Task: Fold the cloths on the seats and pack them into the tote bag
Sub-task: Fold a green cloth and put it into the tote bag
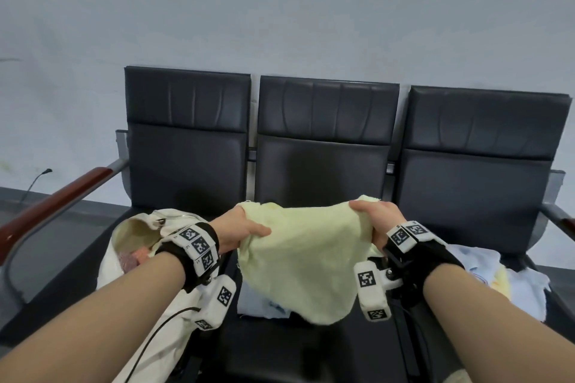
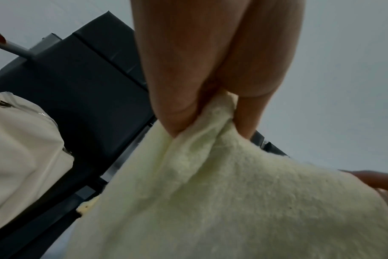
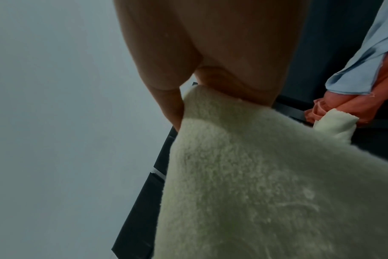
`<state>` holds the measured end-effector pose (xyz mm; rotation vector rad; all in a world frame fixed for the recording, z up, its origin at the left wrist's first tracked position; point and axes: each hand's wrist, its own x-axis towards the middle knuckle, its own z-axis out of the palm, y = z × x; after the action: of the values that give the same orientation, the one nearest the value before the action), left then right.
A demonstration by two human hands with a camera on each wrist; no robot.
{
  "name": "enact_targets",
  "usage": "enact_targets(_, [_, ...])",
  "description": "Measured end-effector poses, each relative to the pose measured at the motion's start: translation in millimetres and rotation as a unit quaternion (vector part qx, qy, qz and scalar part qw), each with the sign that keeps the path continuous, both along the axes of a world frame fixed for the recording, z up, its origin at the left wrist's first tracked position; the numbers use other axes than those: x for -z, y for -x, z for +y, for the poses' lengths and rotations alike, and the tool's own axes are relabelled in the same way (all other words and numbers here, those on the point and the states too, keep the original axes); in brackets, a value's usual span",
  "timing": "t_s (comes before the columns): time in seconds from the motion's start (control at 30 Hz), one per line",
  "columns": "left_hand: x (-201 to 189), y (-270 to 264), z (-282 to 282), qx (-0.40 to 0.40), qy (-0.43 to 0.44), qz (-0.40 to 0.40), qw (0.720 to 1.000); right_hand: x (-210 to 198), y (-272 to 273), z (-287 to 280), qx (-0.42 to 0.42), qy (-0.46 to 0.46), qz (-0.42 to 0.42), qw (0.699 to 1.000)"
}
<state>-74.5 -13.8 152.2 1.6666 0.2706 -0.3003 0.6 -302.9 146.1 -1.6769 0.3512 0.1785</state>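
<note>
Head view: both hands hold a pale yellow cloth (image 1: 298, 258) stretched between them above the middle seat (image 1: 311, 348) of a row of three dark padded seats. The left hand (image 1: 239, 232) grips the cloth's upper left corner, its thumb lying across the front of the fabric while the other fingers are hidden behind it. The right hand (image 1: 378, 219) is curled round the upper right corner, and a small flap of cloth sticks up past its knuckles. The cloth sags between the two grips, and its lower edge hangs just above the seat.

A cream tote bag (image 1: 149, 261) sits on the left seat with its mouth open; something pink and something orange show inside, too small to identify. Under the hanging cloth a light blue cloth (image 1: 264, 305) lies on the middle seat, mostly covered. A heap of light blue cloths (image 1: 510, 277) with a yellow edge rests on the right seat, partly behind the right wrist rig.

In the left wrist view the fingers (image 2: 177, 87) pinch a bunched fold of the yellow cloth; the tote bag's side is cut off at the left edge. In the right wrist view the fingers (image 3: 166, 78) clamp the cloth's edge, and a blue cloth over an orange one shows at the upper right, cut off by the frame.
</note>
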Motion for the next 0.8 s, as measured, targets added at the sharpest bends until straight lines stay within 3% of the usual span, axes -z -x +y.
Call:
enact_targets(0.1, [2, -6, -4, -0.067, -0.036, -0.027, 0.997, 21, -18, -13, 0.001, 0.015, 0.007, 1.000])
enact_targets(0.2, [2, -8, -8, -0.081, -0.103, -0.013, 0.991, 37, -31, -23, 0.004, 0.013, 0.017, 1.000])
enact_targets(0.33, [0, -6, -10, -0.084, -0.188, 0.026, 0.978, 1, 5, -3, -0.017, 0.055, 0.021, 0.998])
enact_targets(0.4, [0, -6, -6, -0.102, -0.133, 0.036, 0.985, -16, 20, 3, -0.035, 0.082, 0.032, 0.996])
enact_targets(0.5, [-1, -3, 2, -0.099, 0.077, 0.071, 0.990, -26, 25, 1, -0.040, 0.090, 0.057, 0.994])
enact_targets(0.57, [-8, 3, 1, -0.077, 0.168, 0.045, 0.982, -31, 29, -2, -0.026, 0.075, 0.046, 0.996])
enact_targets(0.63, [-9, 3, 2, -0.089, 0.167, -0.002, 0.982, -32, 30, -6, -0.014, 0.059, 0.029, 0.998])
enact_targets(0.8, [-6, 0, 3, -0.160, 0.057, -0.042, 0.985, -23, 28, -16, -0.020, 0.063, -0.004, 0.998])
